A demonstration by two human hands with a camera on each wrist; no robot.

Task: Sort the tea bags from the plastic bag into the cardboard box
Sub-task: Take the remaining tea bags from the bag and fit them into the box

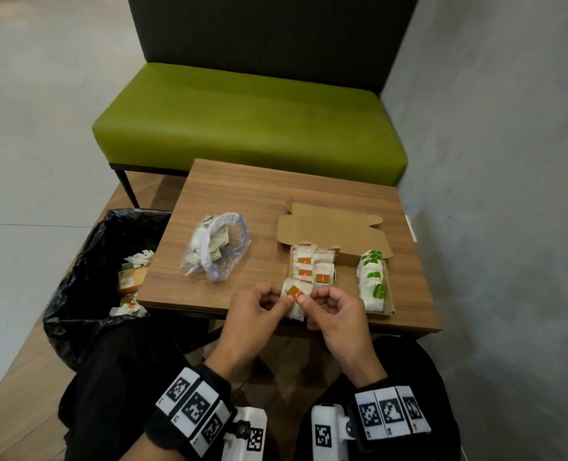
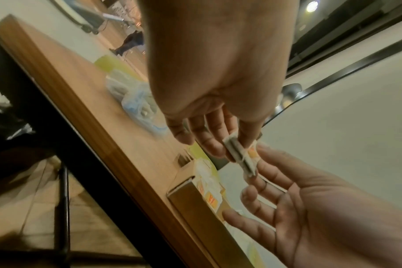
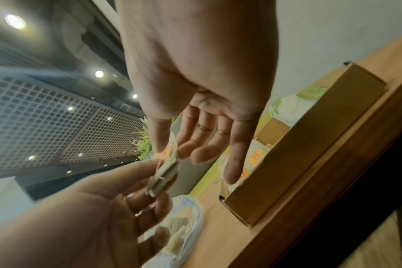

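On the wooden desk (image 1: pixel 242 181), our left hand (image 1: pixel 252 314) and right hand (image 1: pixel 335 314) both pinch one orange-tagged tea bag (image 1: pixel 296 296) just before the cardboard box (image 1: pixel 389 294), maybe tidying it to fit that row.

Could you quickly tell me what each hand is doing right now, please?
Left hand: pinches the orange-tagged tea bag.
Right hand: pinches the same tea bag from the other side.
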